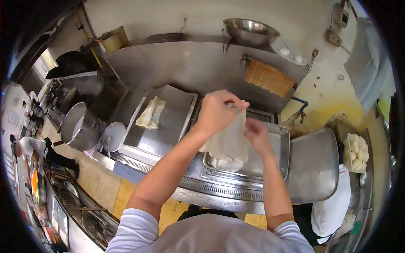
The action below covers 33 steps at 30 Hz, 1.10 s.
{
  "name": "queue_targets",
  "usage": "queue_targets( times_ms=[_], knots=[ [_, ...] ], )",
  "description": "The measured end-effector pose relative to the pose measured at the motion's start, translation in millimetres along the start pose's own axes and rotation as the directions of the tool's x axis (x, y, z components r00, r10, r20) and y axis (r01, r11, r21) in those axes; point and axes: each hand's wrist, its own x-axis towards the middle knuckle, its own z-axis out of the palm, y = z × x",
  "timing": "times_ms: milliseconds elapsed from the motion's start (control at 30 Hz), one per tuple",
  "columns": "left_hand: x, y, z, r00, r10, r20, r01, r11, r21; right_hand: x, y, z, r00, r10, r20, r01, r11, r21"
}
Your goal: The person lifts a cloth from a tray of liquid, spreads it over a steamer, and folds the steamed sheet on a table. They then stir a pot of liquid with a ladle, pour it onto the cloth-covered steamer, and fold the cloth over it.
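Note:
A pale, limp sheet [230, 141] that looks like cloth or dough hangs over a metal tray [276, 145]. At its upper edge, my left hand [221, 110] is closed on it, fingers pinched together. My right hand [258, 134] is beside the sheet's right edge; its fingers are blurred and partly hidden behind the sheet. Below the sheet, a whitish folded piece [225, 163] lies at the tray's front left. Another folded pale cloth [152, 112] rests on the flat steel surface [158, 133] to the left.
An empty-looking tray [314, 164] stands at the right, near a container of white rounded pieces [356, 152]. A large pot [80, 128] and a lid [113, 137] sit left. A steel bowl [251, 31] is on the back ledge. People [33, 147] work far left.

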Motion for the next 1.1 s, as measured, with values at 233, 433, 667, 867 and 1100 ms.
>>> queue_targets(
  times_ms=[233,433,667,867,1100],
  knots=[
    [-5.5,-17.7,5.7,0.987,0.152,-0.048,-0.151,0.988,0.018,-6.9,33.9,19.6,0.990,0.125,-0.061,-0.133,0.979,-0.153],
    [-110.8,-132.3,21.3,0.941,-0.338,-0.001,0.320,0.890,0.326,-64.6,160.6,-34.9,0.991,0.068,-0.112,-0.128,0.688,-0.714],
    [-234.6,-213.3,102.0,0.713,-0.391,0.582,-0.072,0.785,0.616,-80.3,195.1,-13.6,0.959,0.233,0.160,0.049,0.421,-0.906],
    [-185.0,-190.0,105.8,0.772,-0.408,0.488,0.173,0.873,0.457,-45.1,137.4,-15.2,0.922,0.382,0.066,-0.160,0.529,-0.834],
    [-42.4,-45.3,54.3,0.996,0.009,0.086,-0.015,0.997,0.070,2.4,33.0,0.9,0.973,0.217,0.080,-0.201,0.964,-0.173]
  ],
)
